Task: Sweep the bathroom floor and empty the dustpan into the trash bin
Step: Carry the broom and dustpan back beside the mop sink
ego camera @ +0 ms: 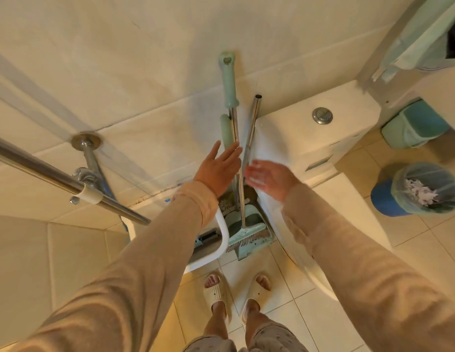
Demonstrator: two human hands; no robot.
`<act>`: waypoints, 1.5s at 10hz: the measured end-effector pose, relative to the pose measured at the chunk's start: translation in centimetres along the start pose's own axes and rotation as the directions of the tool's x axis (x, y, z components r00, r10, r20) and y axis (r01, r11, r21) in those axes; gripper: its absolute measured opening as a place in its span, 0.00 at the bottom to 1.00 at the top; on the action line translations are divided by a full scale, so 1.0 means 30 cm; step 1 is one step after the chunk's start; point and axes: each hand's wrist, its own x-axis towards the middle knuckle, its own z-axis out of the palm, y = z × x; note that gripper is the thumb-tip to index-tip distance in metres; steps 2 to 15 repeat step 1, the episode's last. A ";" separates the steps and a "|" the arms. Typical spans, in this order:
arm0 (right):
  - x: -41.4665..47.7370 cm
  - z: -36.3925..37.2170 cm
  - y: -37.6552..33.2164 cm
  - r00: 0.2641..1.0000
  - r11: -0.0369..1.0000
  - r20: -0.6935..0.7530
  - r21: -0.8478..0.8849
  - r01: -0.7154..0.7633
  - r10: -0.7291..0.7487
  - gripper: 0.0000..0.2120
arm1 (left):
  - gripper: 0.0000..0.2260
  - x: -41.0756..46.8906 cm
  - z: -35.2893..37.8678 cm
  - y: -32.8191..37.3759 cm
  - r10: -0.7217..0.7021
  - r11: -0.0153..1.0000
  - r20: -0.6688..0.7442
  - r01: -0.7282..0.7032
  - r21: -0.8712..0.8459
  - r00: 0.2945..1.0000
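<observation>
A broom (238,158) with a mint green grip and a metal shaft stands upright against the wall, its bristle head at the floor. Beside it stands a mint green dustpan (243,222) with its own bare metal pole (251,133). My left hand (217,168) is open just left of the broom's shaft, fingertips at it. My right hand (268,177) is open and blurred just right of the two poles. A blue trash bin (422,189) lined with a green bag and holding paper stands on the floor at the right.
A white toilet (310,138) with a flush button fills the right of the corner. A white stool frame (221,240) stands left of the dustpan. A metal rail (69,186) crosses at the left. A green holder (414,125) hangs at the right. My slippered feet (236,290) stand on tiles.
</observation>
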 end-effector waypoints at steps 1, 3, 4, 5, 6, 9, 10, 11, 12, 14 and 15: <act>-0.112 -0.127 0.159 0.987 0.823 -0.120 -0.546 -0.154 0.106 0.09 | 0.28 -0.122 0.056 0.076 -0.055 0.983 -0.116 0.034 -0.178 0.992; -0.112 -0.127 0.159 0.987 0.823 -0.120 -0.546 -0.154 0.106 0.09 | 0.28 -0.122 0.056 0.076 -0.055 0.983 -0.116 0.034 -0.178 0.992; -0.112 -0.127 0.159 0.987 0.823 -0.120 -0.546 -0.154 0.106 0.09 | 0.28 -0.122 0.056 0.076 -0.055 0.983 -0.116 0.034 -0.178 0.992; -0.112 -0.127 0.159 0.987 0.823 -0.120 -0.546 -0.154 0.106 0.09 | 0.28 -0.122 0.056 0.076 -0.055 0.983 -0.116 0.034 -0.178 0.992; -0.112 -0.127 0.159 0.987 0.823 -0.120 -0.546 -0.154 0.106 0.09 | 0.28 -0.122 0.056 0.076 -0.055 0.983 -0.116 0.034 -0.178 0.992; -0.112 -0.127 0.159 0.987 0.823 -0.120 -0.546 -0.154 0.106 0.09 | 0.28 -0.122 0.056 0.076 -0.055 0.983 -0.116 0.034 -0.178 0.992; -0.112 -0.127 0.159 0.987 0.823 -0.120 -0.546 -0.154 0.106 0.09 | 0.28 -0.122 0.056 0.076 -0.055 0.983 -0.116 0.034 -0.178 0.992; -0.112 -0.127 0.159 0.987 0.823 -0.120 -0.546 -0.154 0.106 0.09 | 0.28 -0.122 0.056 0.076 -0.055 0.983 -0.116 0.034 -0.178 0.992; -0.112 -0.127 0.159 0.987 0.823 -0.120 -0.546 -0.154 0.106 0.09 | 0.28 -0.122 0.056 0.076 -0.055 0.983 -0.116 0.034 -0.178 0.992; -0.112 -0.127 0.159 0.987 0.823 -0.120 -0.546 -0.154 0.106 0.09 | 0.28 -0.122 0.056 0.076 -0.055 0.983 -0.116 0.034 -0.178 0.992; -0.112 -0.127 0.159 0.987 0.823 -0.120 -0.546 -0.154 0.106 0.09 | 0.28 -0.122 0.056 0.076 -0.055 0.983 -0.116 0.034 -0.178 0.992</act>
